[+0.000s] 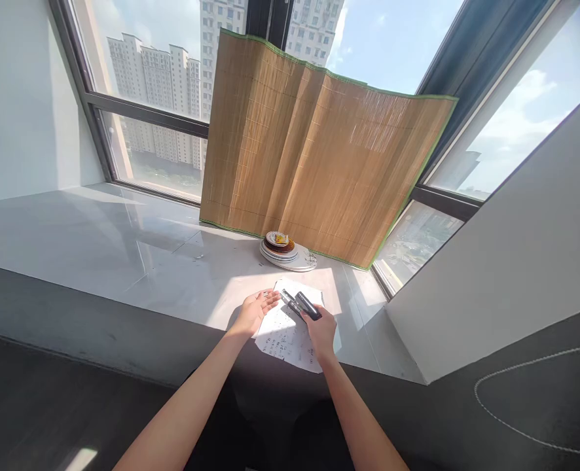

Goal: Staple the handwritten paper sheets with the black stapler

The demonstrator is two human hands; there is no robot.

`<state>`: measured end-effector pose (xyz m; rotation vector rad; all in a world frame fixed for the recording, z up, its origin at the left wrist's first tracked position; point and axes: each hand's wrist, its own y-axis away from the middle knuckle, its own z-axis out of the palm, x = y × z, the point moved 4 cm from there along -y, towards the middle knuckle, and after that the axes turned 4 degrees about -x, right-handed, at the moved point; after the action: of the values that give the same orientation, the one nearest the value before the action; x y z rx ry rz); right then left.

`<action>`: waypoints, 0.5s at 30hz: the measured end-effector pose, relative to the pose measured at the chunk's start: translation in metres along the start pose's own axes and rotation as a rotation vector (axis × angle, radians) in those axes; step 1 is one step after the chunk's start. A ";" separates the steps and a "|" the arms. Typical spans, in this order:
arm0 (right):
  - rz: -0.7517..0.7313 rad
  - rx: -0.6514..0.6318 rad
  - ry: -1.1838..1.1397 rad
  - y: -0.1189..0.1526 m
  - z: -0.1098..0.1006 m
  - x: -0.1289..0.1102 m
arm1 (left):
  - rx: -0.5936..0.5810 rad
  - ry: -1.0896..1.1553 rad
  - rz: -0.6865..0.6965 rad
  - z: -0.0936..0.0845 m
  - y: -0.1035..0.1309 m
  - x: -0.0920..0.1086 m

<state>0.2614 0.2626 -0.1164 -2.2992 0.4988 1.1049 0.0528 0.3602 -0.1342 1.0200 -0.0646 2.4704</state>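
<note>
In my right hand (323, 330) is a black stapler (308, 305), its top arm lifted away from the silver magazine and base. The stapler points up and to the left, over sheets of paper (283, 327) with handwriting on them. My left hand (256, 311) is turned palm up at the left edge of the paper, fingers stretched out toward the stapler's front end. Small bright marks show near those fingertips; whether they are staples I cannot tell. The paper reaches past the front edge of the ledge.
On the pale window ledge (172, 261), a stack of plates (279, 255) stands behind the paper, with a small yellow item (281, 239) on top. A bamboo mat (314, 150) leans against the windows. At right, a white cord (486, 405) hangs by the wall.
</note>
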 end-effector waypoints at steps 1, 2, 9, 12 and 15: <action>-0.087 0.036 0.034 0.000 -0.001 -0.008 | -0.015 -0.054 0.009 0.000 0.001 -0.001; -0.200 0.069 0.067 0.000 -0.002 -0.019 | -0.037 -0.118 0.016 0.001 0.001 -0.002; -0.801 -0.323 0.317 0.006 0.034 -0.094 | -0.226 -0.416 0.026 0.006 0.008 -0.006; -0.834 -0.359 0.409 0.009 0.044 -0.094 | -0.222 -0.417 0.031 0.008 0.011 -0.004; -0.910 -0.292 0.420 0.017 0.046 -0.087 | -0.215 -0.401 0.028 0.011 0.012 -0.003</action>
<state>0.1732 0.2858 -0.0765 -2.5494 -0.5800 0.2541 0.0567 0.3463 -0.1272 1.4042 -0.4628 2.1864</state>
